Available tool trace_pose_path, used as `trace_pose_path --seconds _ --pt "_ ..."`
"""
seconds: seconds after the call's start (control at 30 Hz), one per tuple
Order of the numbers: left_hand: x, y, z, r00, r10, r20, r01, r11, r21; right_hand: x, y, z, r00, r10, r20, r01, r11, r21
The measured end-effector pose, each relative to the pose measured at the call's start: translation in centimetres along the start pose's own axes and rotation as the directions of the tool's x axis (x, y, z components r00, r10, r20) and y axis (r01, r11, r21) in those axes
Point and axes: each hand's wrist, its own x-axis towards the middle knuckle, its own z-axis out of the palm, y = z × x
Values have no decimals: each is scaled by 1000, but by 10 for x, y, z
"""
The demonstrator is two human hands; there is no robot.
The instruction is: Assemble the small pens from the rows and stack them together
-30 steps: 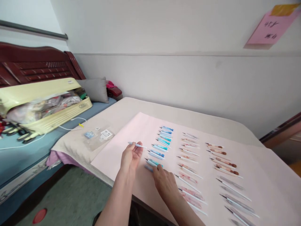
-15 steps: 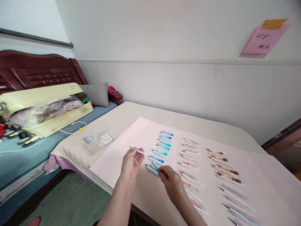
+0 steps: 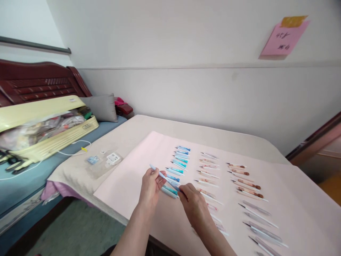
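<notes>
My left hand [image 3: 152, 185] is closed around the pale blue front part of a pen [image 3: 153, 168], whose tip points up and left. My right hand [image 3: 192, 202] pinches a blue pen barrel [image 3: 174, 185], lined up with the rear of that front part. The two pieces appear to meet between my hands; how far one sits inside the other cannot be made out. Under and behind them lies a column of blue and teal pen parts [image 3: 178, 162] with white, dark-tipped refills. A teal pen barrel [image 3: 169, 190] lies just below my hands.
Pinkish pen parts [image 3: 209, 173], brown-ended ones [image 3: 249, 184] and greyish ones [image 3: 262, 231] lie in columns on the pink sheet [image 3: 125, 177]. A clear plastic bag [image 3: 102, 165] lies left. An open yellow suitcase [image 3: 53, 137] rests on the bed; a pink note [image 3: 285, 39] hangs on the wall.
My right hand has brought the blue barrel up to the rear of the left hand's piece, where a white refill stuck out before. The view has shifted slightly right.
</notes>
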Motion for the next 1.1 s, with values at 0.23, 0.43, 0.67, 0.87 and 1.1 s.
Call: trace_pose_path --seconds 0.23,0.43,0.67,0.87,1.1 --pt "-14 -6 12 994 33 100 -43 993 109 -2 1 -2 998 -10 -59 9 1000 -28" --pt "-16 -7 15 988 23 153 -42 992 122 -1 8 -3 995 99 -23 -92 978 187" --pt "-18 -7 17 990 39 136 -53 993 104 -1 10 4 956 293 -10 -264 876 404" --pt "-24 -10 19 981 52 185 -69 993 92 -5 -4 0 968 208 -142 -174 960 221" --pt "-28 -9 21 963 35 267 -53 997 63 -2 -2 -7 961 276 -8 -255 898 360"
